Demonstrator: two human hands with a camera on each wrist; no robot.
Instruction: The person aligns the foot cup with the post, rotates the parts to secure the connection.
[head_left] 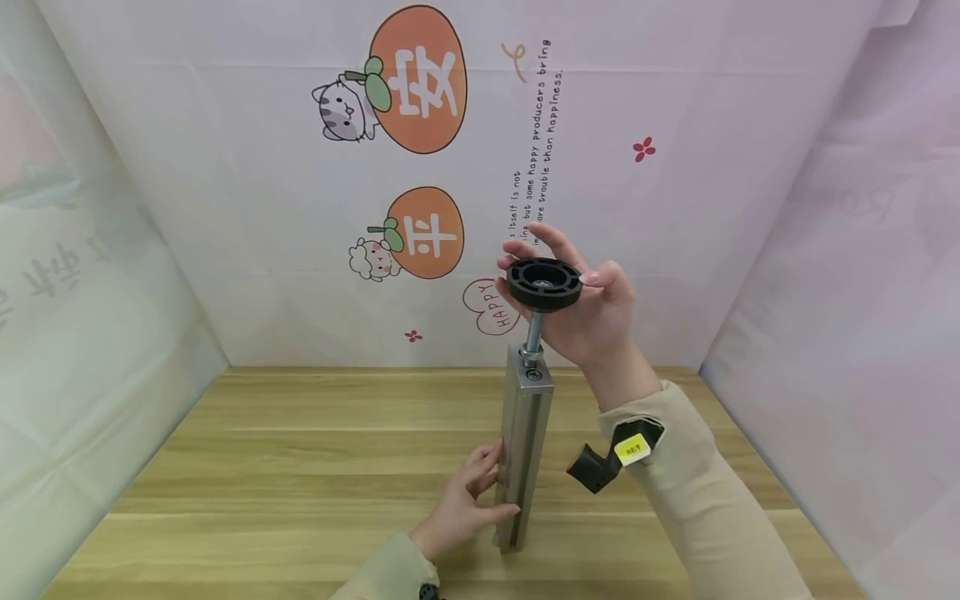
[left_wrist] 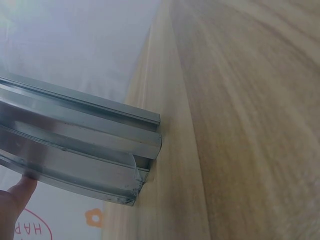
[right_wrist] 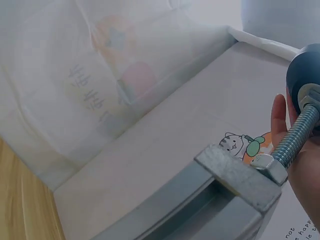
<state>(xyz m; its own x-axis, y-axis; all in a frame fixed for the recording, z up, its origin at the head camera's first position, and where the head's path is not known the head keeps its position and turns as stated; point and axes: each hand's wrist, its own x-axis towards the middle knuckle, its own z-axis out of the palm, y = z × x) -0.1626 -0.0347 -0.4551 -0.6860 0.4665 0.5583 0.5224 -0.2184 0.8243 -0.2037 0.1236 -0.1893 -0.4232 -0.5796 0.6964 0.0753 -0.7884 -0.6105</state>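
Observation:
An aluminium profile (head_left: 522,450) with slotted sides stands upright on the wooden table, leaning slightly. My left hand (head_left: 467,504) grips its lower part, thumb across the front and fingers at the left side. In the left wrist view the profile's lower end (left_wrist: 135,175) meets the wood, with a fingertip at its edge. From the top rises a threaded rod (right_wrist: 300,135) with a hex nut (right_wrist: 270,167) close over the end plate (right_wrist: 240,175). The rod carries a round black levelling foot (head_left: 543,285). My right hand (head_left: 592,308) holds this foot by its rim, thumb at the right, fingers behind and left.
Wood-grain table (head_left: 300,475) spreads around the profile. A white printed cloth (head_left: 262,208) with cartoon oranges hangs behind, and pale cloth sides (head_left: 832,292) close in left and right. A black wrist mount (head_left: 600,467) with a yellow label sits on my right sleeve.

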